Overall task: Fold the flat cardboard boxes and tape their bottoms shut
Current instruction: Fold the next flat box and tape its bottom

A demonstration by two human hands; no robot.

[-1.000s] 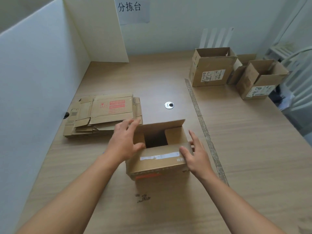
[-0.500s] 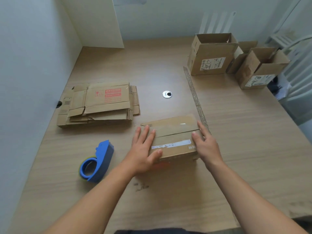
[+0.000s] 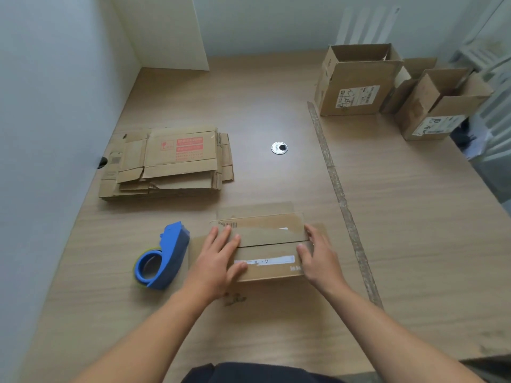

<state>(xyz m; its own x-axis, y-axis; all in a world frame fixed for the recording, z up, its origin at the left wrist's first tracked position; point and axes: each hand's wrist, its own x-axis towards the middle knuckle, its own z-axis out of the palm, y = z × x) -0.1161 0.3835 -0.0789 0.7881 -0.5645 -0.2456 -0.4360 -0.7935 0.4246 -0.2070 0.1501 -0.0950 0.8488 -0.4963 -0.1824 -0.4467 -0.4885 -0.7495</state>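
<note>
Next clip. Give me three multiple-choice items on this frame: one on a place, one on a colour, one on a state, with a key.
1. Where does the tape dispenser lie relative to the box being handled?
A. on the person's left of it
B. on the person's right of it
C. on top of it

2. What colour is the dispenser?
A. red
B. blue
C. black

3. How are the box's upward-facing flaps?
A. standing open
B. folded down under both hands
C. torn off

Key:
1 A: the dispenser lies beside the box, next to the left hand.
2 B: its body is plainly blue.
3 B: the left hand and right hand rest on the closed flaps, with the seam showing between them.
</note>
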